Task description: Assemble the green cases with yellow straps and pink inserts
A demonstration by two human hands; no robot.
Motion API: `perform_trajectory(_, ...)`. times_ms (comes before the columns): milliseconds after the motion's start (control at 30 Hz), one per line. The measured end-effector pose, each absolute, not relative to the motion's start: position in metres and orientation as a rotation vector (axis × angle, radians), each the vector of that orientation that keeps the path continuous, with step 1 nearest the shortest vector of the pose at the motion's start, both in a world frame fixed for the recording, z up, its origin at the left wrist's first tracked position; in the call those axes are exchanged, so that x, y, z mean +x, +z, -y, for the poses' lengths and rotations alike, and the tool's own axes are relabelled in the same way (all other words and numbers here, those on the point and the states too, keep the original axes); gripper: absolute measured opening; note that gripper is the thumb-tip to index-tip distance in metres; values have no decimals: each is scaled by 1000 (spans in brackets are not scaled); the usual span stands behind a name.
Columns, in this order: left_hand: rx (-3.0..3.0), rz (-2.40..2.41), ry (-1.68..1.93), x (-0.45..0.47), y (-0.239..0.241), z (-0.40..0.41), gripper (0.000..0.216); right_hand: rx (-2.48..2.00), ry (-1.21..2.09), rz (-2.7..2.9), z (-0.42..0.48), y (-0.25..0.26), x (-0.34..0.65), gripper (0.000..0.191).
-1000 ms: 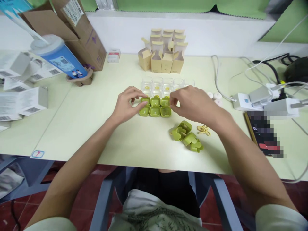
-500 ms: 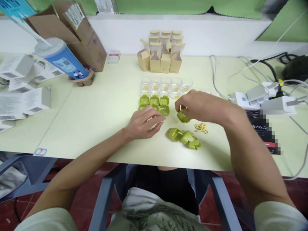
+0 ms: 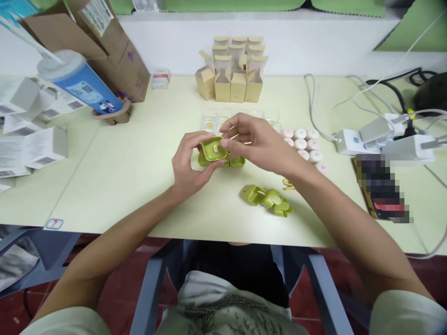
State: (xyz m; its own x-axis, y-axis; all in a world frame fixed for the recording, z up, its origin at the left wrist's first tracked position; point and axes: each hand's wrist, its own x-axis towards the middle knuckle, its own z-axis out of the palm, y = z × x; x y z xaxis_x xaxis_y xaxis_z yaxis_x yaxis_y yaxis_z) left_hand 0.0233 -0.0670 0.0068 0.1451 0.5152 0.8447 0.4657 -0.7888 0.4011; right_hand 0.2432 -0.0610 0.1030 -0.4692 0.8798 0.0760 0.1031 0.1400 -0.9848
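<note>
Head view, green container (image 3: 209, 151) raised, now in left hand (image 3: 187, 160)

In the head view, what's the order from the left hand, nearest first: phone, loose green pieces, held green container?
1. Green container: in the left hand.
2. Loose green pieces: on the table, rightward.
3. Phone: farther right.

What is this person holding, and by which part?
A small green piece: the left hand grips its edges, fingers at the far side, thumb at the near. The right hand is at its right edge; whether it grips is unclear.
</note>
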Motion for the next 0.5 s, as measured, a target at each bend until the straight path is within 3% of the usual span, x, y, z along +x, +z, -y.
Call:
perform_trajectory(167,2261,-1013,1907,22,1,60,74,-787,1837,1366,55,90,236,28)
perform_trajectory(367,2249,-926,1832,21,0,59,77,-735,1865,1198,54,75,228,37)
perform_trajectory(500,2143,-886,1863,25,5,68,62,-706,1865,1191,58,75,226,47)
